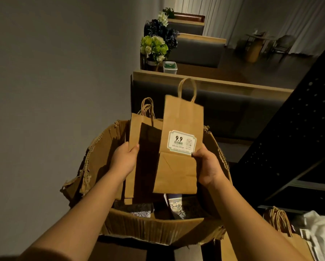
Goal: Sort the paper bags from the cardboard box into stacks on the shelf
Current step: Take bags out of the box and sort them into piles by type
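Dim grey wall (pixel 50 76) fills the left of the view, and booth seating with wooden ledges (pixel 210 81) runs back toward pale curtains at the far end.

Low on the left, the torn flap of the cardboard box (pixel 94 162) hangs ragged; the box sits open beneath both arms, with patterned items lying in its bottom. Above it the left hand (pixel 123 161) grips a bundle of plain paper bags (pixel 139 147) by its left edge, thumb curled over the front, the other fingers hidden behind. Their twisted handles (pixel 148 108) stand up behind the bundle.

Just right of that bundle and overlapping it, a single flat paper bag (pixel 178 166) is held upright above the box, its handle loop pointing up. A white sticker (pixel 181 142) reading 9.9 sits on its front, above the folded base panel. The right hand (pixel 207 166) pinches this bag at its right edge, the thumb lying just beside the sticker's lower corner.

Farther back, between the hands and the curtains, a vase of green and white flowers (pixel 154 48) stands on a ledge.

Right of the box rises a dark perforated shelf frame (pixel 289 132). At the bottom right corner more paper bags with rope handles (pixel 278 221) lie beside a white cloth (pixel 321 230).
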A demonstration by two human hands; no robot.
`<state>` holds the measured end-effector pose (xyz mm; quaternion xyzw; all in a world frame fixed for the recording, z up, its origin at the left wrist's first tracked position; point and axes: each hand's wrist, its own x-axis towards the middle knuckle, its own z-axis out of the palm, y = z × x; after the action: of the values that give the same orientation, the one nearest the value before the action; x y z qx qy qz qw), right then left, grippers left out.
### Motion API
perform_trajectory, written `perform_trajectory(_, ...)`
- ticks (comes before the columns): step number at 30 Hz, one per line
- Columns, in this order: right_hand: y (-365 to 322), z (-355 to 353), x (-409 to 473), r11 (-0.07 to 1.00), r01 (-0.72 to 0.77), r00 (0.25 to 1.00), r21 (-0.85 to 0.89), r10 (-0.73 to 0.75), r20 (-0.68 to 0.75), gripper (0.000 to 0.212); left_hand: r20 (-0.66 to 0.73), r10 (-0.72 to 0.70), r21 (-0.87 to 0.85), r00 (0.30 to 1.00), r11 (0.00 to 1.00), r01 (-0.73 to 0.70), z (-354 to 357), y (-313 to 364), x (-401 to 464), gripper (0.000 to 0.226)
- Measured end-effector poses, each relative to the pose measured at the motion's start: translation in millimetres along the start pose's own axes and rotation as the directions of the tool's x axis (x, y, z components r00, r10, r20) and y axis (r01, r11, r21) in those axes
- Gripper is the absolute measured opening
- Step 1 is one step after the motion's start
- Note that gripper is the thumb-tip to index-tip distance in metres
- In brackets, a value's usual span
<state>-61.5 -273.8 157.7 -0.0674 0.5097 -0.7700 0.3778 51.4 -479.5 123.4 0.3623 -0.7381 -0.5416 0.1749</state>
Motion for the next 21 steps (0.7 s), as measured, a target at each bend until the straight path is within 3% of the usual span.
perform_trajectory(2, -6, 4, -2, 1.0, 0.012, 1.0, 0.001, -0.012, 0.013, 0.029, 0.007, -0.03, -0.014, 1.0, 0.999, 0.03, 3, 5, -3, 0.023)
perform_trajectory(7, -7, 12, -1, 0.902, 0.059, 0.993, -0.429, -0.099, -0.071, 0.019, 0.068, -0.001, -0.255, 0.998, 0.967, 0.018, 16, 32, -19, 0.02)
perform_trajectory(9, -6, 11, -3, 0.861, 0.076, 0.977, -0.503, -0.164, -0.134, 0.018, 0.081, 0.036, -0.339, 0.996, 0.941, -0.006, 21, 45, -28, 0.022)
perform_trajectory(13, -9, 15, -14, 0.843, 0.148, 0.965, -0.517, -0.237, -0.111, 0.025, 0.092, 0.05, -0.432, 0.995, 0.902, -0.005, 29, 64, -40, 0.032)
perform_trajectory(15, -14, 18, -22, 0.852, 0.22, 0.952, -0.474, -0.293, -0.084, 0.038, 0.077, 0.069, -0.423, 0.995, 0.905, -0.03, 33, 72, -46, 0.051)
perform_trajectory(17, -23, 17, -30, 0.84, 0.301, 0.931, -0.451, -0.361, -0.051, 0.051, 0.066, 0.139, -0.385, 0.988, 0.917, -0.103, 37, 80, -53, 0.05)
perform_trajectory(19, -35, 18, -39, 0.815, 0.371, 0.909, -0.445, -0.417, -0.006, 0.044, 0.083, 0.23, -0.333, 0.97, 0.923, -0.19, 40, 90, -61, 0.04)
perform_trajectory(21, -46, 19, -51, 0.787, 0.434, 0.883, -0.438, -0.468, 0.035, 0.032, 0.088, 0.305, -0.326, 0.948, 0.908, -0.262, 43, 100, -70, 0.052)
